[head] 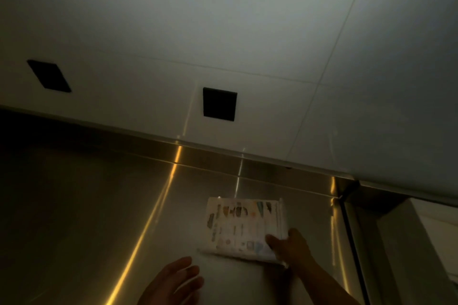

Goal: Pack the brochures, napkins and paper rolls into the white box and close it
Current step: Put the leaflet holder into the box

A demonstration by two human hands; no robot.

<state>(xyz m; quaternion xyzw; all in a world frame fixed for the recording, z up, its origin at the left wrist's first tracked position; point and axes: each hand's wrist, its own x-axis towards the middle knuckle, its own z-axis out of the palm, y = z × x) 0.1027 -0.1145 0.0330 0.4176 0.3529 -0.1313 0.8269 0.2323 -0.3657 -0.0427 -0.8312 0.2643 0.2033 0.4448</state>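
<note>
A stack of printed brochures [241,226] lies on the steel counter [86,205], white with small coloured pictures. My right hand [290,246] grips the stack at its near right corner, thumb on top and fingers under the edge. To the lower left, my left hand [173,282] hovers over the counter with fingers apart and holds nothing. The white box, napkins and paper rolls are out of view.
A white tiled wall [223,32] rises behind the counter, with two black square outlets [219,104] [48,75]. The counter ends at a seam on the right [347,205], beside a lower steel unit [396,230]. The light is dim.
</note>
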